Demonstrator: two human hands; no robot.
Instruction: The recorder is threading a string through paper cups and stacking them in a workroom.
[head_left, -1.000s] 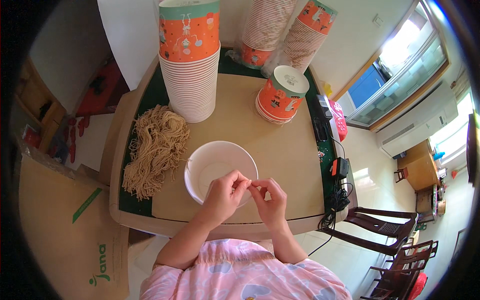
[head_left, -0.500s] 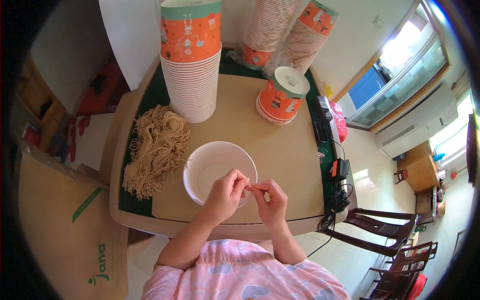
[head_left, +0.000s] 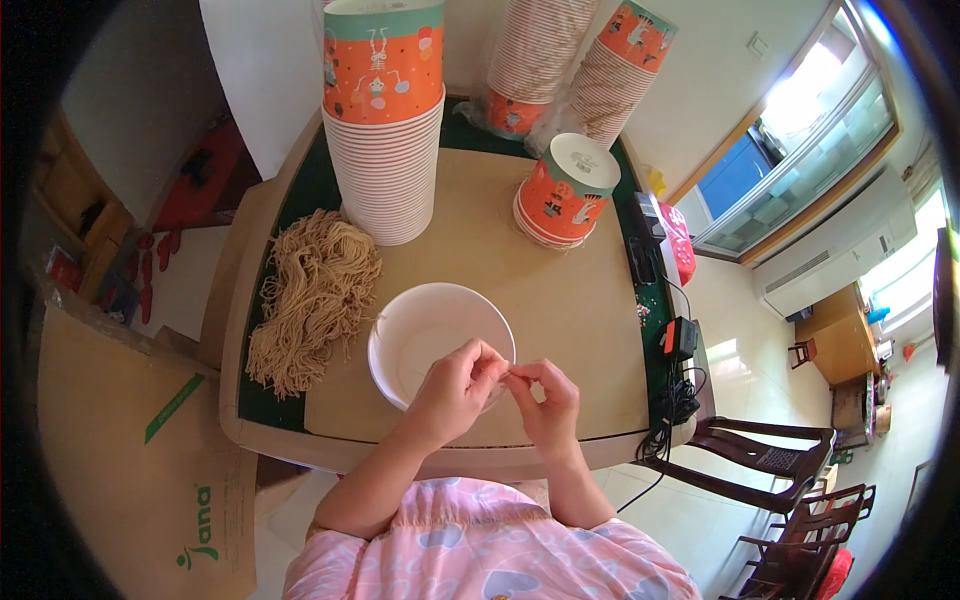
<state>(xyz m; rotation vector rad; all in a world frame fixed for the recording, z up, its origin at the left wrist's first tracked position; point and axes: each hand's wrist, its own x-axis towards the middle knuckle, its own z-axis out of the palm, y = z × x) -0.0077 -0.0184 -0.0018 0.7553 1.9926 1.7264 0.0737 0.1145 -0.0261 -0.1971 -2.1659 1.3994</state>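
A white paper bucket (head_left: 425, 330) stands mouth up at the near middle of the table, and a short beige strand pokes out at its left rim. Over the bucket's near right rim, my left hand (head_left: 458, 392) is closed with thumb and forefinger pinched. Just outside that rim, my right hand (head_left: 547, 402) pinches too, its fingertips meeting those of the left. Between them is a thin bit of string, mostly hidden by the fingers. To the bucket's left lies a tangled bundle of beige string (head_left: 312, 300).
Behind the bucket rises a tall stack of upturned orange and green paper buckets (head_left: 385, 150). A shorter stack (head_left: 567, 195) stands at the right, with plastic-wrapped stacks (head_left: 530, 70) at the back. Black cables (head_left: 680, 400) lie along the right edge; a dark wooden chair (head_left: 760, 455) is beside the table.
Both pinching hands have shifted very slightly to the right, and the fingertips have come a little closer together. The bucket has barely moved.
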